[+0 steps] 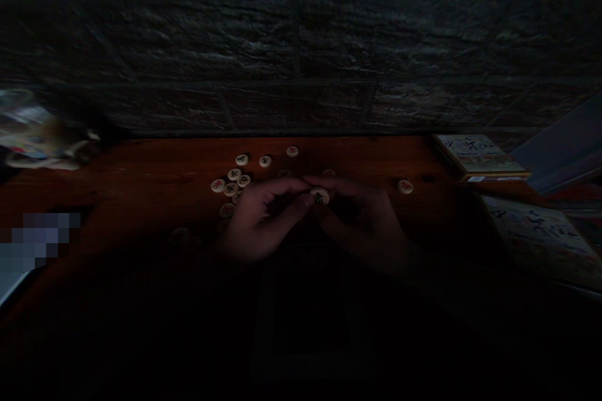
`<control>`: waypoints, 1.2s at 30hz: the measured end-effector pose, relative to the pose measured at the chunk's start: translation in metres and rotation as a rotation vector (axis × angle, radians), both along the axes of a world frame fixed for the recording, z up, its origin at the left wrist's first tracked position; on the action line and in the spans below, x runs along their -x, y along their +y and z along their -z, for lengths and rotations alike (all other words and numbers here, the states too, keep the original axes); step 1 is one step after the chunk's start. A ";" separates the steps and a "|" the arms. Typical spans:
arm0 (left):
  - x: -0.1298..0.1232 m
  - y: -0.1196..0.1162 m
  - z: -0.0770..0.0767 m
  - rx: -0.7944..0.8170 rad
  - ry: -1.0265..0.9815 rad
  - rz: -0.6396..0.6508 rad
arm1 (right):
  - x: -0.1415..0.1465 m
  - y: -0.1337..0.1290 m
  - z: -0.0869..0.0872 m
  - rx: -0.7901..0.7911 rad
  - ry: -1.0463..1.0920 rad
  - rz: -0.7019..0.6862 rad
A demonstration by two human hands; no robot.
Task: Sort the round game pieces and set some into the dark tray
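Disc (320,197), black-marked, pinched between fingertips of left hand (261,219) and right hand (364,216), fingers closed to its width. Loose discs (230,189) lie on bench (164,163), mostly left of fingers. I'd use light pinch, rim only, both hands steady.

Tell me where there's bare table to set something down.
Bare table shows left of the piece cluster, toward the pale object, and along the wall between the far red-marked piece and the farther box. It's crowded beside the left hand, where pieces bunch. The near side is too dark to judge.
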State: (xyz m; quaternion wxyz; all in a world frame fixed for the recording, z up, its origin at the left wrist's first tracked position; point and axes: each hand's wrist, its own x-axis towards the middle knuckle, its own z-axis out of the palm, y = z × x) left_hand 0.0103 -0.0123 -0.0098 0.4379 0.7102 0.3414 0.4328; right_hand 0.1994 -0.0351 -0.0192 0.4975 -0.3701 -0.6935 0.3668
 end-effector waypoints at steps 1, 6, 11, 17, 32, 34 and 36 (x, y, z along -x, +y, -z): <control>0.000 0.000 0.000 -0.005 0.002 0.000 | 0.000 0.000 -0.001 0.010 0.002 -0.005; -0.003 0.000 -0.001 0.002 -0.026 0.001 | -0.002 -0.001 -0.003 0.031 0.046 -0.043; -0.004 0.000 -0.002 0.040 -0.073 0.017 | 0.000 -0.001 -0.003 0.024 0.093 -0.042; -0.002 -0.001 -0.002 -0.035 -0.020 0.032 | 0.002 0.001 -0.004 0.041 0.085 0.010; -0.002 -0.001 0.001 -0.131 0.023 0.038 | 0.002 0.001 -0.003 0.062 0.072 0.013; -0.003 -0.001 0.000 -0.129 0.017 0.042 | 0.002 0.001 -0.004 0.066 0.087 0.009; -0.003 -0.002 -0.001 -0.118 0.013 0.043 | 0.002 0.001 -0.005 0.074 0.091 0.002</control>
